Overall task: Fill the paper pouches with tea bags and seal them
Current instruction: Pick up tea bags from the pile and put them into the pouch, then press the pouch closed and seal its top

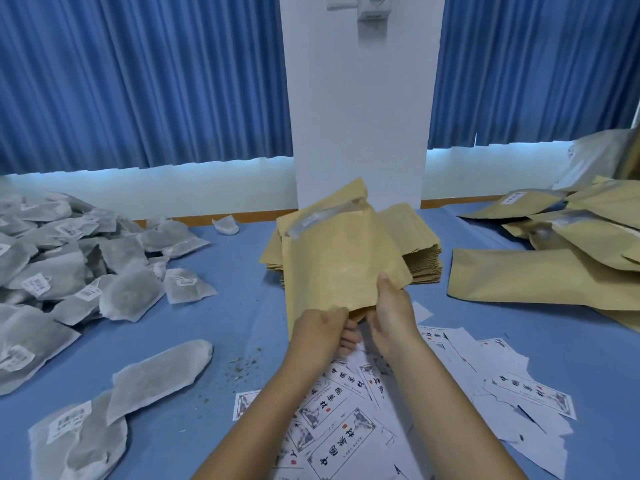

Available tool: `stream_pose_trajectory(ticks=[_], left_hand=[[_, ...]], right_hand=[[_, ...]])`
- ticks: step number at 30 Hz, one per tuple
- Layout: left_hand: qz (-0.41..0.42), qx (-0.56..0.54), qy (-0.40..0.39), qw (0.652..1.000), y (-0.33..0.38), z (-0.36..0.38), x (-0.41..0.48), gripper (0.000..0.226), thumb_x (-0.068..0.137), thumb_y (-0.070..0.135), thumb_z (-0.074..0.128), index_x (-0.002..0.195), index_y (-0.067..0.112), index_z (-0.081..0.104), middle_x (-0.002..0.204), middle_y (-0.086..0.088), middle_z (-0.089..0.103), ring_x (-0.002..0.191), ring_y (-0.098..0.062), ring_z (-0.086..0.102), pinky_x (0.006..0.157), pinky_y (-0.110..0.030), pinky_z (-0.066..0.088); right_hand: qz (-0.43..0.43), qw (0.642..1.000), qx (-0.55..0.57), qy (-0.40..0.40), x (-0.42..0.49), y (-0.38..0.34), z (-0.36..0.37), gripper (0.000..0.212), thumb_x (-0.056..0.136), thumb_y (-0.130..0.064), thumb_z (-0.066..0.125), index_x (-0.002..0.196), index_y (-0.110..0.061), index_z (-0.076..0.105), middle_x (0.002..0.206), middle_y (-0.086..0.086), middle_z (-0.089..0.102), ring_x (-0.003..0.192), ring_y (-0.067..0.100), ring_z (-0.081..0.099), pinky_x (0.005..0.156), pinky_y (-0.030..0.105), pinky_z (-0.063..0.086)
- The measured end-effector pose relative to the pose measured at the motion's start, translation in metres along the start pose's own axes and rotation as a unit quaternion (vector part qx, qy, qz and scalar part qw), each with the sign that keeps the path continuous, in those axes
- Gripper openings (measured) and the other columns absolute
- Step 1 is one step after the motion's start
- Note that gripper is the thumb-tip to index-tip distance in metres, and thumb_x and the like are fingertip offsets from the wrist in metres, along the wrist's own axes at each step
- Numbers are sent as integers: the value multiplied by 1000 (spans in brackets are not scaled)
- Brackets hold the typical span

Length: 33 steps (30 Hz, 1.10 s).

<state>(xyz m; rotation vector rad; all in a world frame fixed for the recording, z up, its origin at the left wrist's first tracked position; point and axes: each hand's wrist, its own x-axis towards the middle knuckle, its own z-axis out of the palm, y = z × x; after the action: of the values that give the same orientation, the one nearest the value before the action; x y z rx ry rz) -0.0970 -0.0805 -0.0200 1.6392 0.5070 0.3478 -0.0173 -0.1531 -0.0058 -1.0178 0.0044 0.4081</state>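
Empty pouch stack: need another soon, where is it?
Head view, centre: the stack lies behind the held pouch, tea bag pile to its left.

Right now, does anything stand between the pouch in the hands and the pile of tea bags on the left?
Nothing visible does. The left hand and right hand grip the pouch at its lower edge; between it and the tea bags lies only bare blue table with a few crumbs.
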Motion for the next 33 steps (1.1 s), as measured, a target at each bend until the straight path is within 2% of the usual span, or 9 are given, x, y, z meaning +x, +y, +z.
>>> stream_pose_trajectory(ticks=[4,7,10,12,18,22,25,27,33], left_hand=[[182,143,102,968,-9,-15,-4,25,88,7,57,74,23,71,65,6,68,61,-7,61,66,-26,52],[197,303,56,931,-8,-24,0,9,86,19,65,92,22,71,77,9,67,72,-5,61,71,-27,52],[145,485,-33,862,-19,-19,-1,51,80,37,73,125,23,55,118,4,62,107,-16,58,87,-34,50],[137,485,-55,862,-22,-17,0,62,77,37,76,129,22,47,124,2,57,112,-18,54,90,-37,48],[135,418,-48,897,-25,-21,5,50,80,15,75,119,22,45,88,4,60,79,-15,56,78,-40,52],[224,443,-12,868,-26,-15,0,38,84,34,69,107,23,41,102,6,56,82,-13,52,72,-33,48],[208,385,-110,893,-27,-13,-1,37,84,43,67,111,25,50,110,13,56,97,-4,53,87,-30,47],[199,381,-190,883,-27,-11,-3,48,77,45,74,118,26,56,109,17,53,104,2,47,92,-19,41],[143,384,-201,889,-14,-40,3,54,67,33,85,115,32,61,104,24,52,93,8,49,72,-10,45]], right_hand=[[11,999,38,-19,0,3,2,27,104,-19,38,123,-6,53,103,9,65,94,23,63,85,38,52],[15,999,24,-24,4,3,-4,25,103,-24,40,119,-9,53,115,12,63,114,31,57,100,51,45],[7,1000,1,-21,5,4,-8,24,103,-26,41,119,-11,51,113,9,61,111,28,57,99,52,46],[-1,1000,-11,-13,6,4,-10,31,103,-25,40,127,-8,48,119,13,59,111,29,57,97,51,48],[17,999,42,-3,11,0,-13,33,103,-25,38,131,-9,46,124,13,58,115,31,55,89,51,49],[23,995,97,-1,13,-2,-15,30,104,-23,37,127,-9,49,118,12,60,108,31,57,87,53,50],[20,993,116,0,14,-2,-15,23,103,-23,39,119,-11,50,110,10,62,105,30,58,90,54,49],[19,992,128,0,14,-2,-16,21,103,-23,39,117,-12,50,105,7,62,105,30,58,86,52,50],[21,989,146,0,16,-6,-18,23,103,-22,39,123,-12,46,106,12,62,105,36,59,79,54,52]])
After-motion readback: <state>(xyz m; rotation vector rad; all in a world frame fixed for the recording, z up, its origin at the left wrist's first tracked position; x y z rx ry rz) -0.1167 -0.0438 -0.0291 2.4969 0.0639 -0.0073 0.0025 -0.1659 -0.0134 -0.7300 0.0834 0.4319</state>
